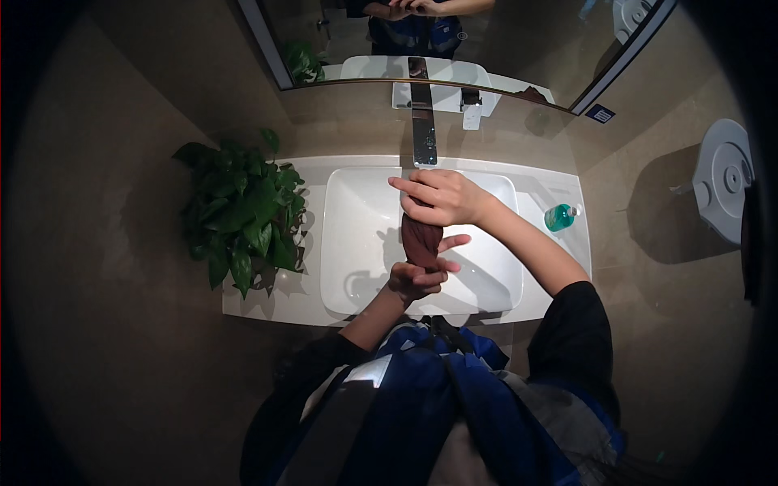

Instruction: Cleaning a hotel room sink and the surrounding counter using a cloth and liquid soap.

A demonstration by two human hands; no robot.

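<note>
A twisted reddish-brown cloth (422, 241) stretches between my two hands above a white washbasin (358, 243). My right hand (448, 197) grips its far end, close below the spout of the chrome faucet (424, 136). At the near end, my left hand (420, 276) holds the cloth from below, with some fingers extended to the right. The cloth is bunched and wrung into folds, clear of the basin floor. Shadows of the hands and cloth fall on the basin.
A leafy potted plant (246, 206) crowds the counter's left end. On the right part of the counter (562, 261) stands a green pump bottle (560, 217). A framed mirror (516, 54) hangs behind the faucet. A grey paper dispenser (723, 182) juts from the right wall.
</note>
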